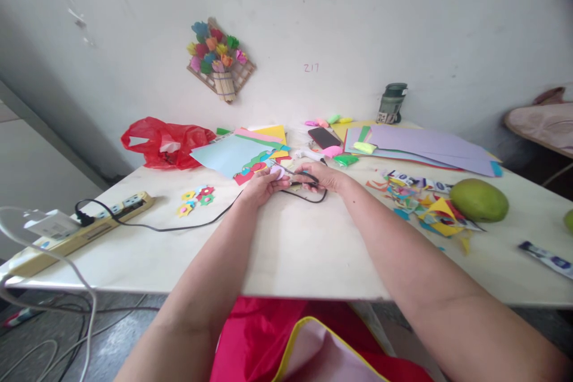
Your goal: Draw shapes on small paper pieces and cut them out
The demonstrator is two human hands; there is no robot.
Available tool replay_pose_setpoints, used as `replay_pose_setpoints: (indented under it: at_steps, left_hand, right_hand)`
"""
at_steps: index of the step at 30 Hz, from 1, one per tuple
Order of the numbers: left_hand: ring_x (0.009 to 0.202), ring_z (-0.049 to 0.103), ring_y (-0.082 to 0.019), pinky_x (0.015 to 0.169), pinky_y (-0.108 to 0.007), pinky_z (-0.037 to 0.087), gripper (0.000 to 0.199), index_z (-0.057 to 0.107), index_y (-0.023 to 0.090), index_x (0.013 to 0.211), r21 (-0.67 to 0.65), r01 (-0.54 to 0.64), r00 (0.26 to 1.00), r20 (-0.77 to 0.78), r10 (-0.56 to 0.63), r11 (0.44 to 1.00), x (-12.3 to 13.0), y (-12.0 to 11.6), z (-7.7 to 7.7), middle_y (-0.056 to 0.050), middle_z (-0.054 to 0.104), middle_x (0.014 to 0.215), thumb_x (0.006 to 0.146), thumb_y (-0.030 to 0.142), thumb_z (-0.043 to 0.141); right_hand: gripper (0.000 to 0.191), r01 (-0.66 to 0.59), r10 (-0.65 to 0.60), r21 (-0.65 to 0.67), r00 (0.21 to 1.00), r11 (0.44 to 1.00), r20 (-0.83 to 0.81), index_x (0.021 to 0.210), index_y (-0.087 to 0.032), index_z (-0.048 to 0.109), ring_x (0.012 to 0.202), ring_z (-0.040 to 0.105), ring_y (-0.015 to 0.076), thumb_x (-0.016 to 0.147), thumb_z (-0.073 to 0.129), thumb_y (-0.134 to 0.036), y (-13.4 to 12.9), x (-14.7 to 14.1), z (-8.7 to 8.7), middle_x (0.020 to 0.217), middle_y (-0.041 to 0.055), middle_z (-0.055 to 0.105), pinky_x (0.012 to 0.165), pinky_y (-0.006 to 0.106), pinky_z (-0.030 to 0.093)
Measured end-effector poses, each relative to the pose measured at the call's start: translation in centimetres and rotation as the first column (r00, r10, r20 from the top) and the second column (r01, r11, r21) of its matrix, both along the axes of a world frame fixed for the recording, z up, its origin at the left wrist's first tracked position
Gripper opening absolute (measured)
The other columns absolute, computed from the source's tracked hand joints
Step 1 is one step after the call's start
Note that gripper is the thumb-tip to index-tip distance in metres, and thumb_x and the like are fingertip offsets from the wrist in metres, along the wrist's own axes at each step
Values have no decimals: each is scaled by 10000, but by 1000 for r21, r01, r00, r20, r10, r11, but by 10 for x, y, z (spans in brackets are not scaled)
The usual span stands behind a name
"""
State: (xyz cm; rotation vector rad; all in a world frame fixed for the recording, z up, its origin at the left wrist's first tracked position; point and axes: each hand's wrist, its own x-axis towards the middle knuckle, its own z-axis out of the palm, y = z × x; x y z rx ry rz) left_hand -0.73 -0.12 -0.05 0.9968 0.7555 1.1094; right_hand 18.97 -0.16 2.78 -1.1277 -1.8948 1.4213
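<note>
Glossy, thin red plastic bag (172, 142); matt paper sheets (421, 144).

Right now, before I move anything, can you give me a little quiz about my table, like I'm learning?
1. True or false: the left hand holds a piece of purple paper.
2. Which lies nearest the big green fruit?
A) red bag
B) paper scraps
C) phone
3. Fill in: the number written on the wall is ___.

Key: 1. True; 2. B; 3. 217
</note>
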Motion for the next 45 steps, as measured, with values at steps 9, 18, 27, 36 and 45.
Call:
replay_pose_setpoints:
  at_steps: [9,18,27,36,45]
  left_hand:
    - [596,680,-159,683,-290,569,31,548,90,835,-10,-29,1000,-4,29,1000,1,-2,3,-92,683,703,838,76,521]
    - [598,681,-149,662,-272,577,27,547,102,845,10,-26,999,28,26,1000,0,1,0,-73,681,712,825,103,565]
    - [597,679,-156,641,-268,570,20,540,105,840,17,2,1000,-8,-2,1000,0,2,-3,-81,681,713,827,92,549]
    - [601,684,-161,637,-263,570,22,546,102,847,16,-6,1000,9,6,1000,0,2,-2,-77,676,720,833,85,542]
    - [620,685,-153,666,-266,575,37,556,104,867,22,-2,1000,-3,2,1000,0,2,-3,-70,676,737,831,108,564]
  right_hand:
    - [181,26,-26,-16,1000,1000,1,911,-149,538,287,374,34,817,602,-290,-10,-2,10,430,-71,504,278,118,256]
    - [160,34,-34,-43,999,998,8,909,-157,529,285,372,37,818,589,-274,-11,-1,12,421,-72,501,284,119,265]
    - [242,-34,34,18,999,999,-8,901,-165,538,308,428,44,812,577,-387,-2,1,2,464,-56,533,256,126,184]
    - [207,-36,36,-5,999,999,-34,902,-165,519,321,452,54,833,558,-357,-1,1,1,479,-47,549,259,134,225]
    - [210,-16,15,-12,1000,1000,-18,899,-174,539,326,452,58,816,577,-363,1,-2,-2,478,-48,550,259,137,231]
